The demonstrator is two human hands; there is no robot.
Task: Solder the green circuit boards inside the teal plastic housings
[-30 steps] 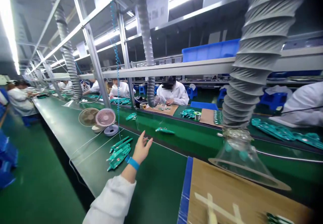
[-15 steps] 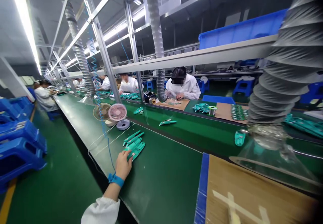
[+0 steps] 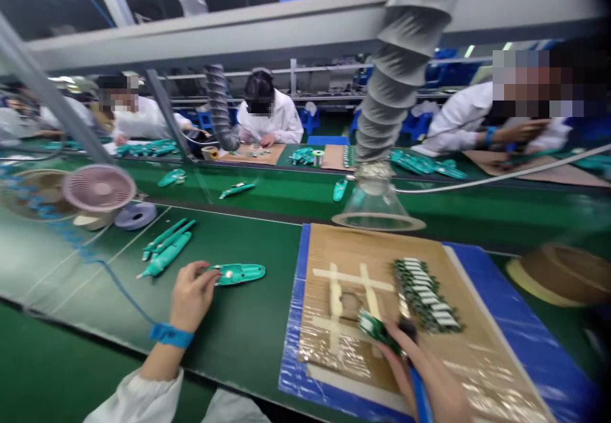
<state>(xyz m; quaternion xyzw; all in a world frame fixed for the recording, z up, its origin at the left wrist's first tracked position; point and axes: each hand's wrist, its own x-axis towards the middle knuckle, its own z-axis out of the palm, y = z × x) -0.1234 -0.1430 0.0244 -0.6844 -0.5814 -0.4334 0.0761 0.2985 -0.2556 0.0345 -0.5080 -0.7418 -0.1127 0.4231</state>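
The left hand [image 3: 191, 296], earlier reaching over the teal housings, has moved one housing [image 3: 241, 274] away from the pile [image 3: 167, 251] and is now closed around its end. The right hand [image 3: 427, 378], unseen before, has come in at the lower right, pinching a green circuit board [image 3: 377, 332] above the cardboard mat [image 3: 334, 251]. The view has swung down and right, so the whole mat and a stack of boards [image 3: 424, 294] now show. The co-worker [image 3: 458, 124] on the right, only a sleeve earlier, now shows from the arms up.
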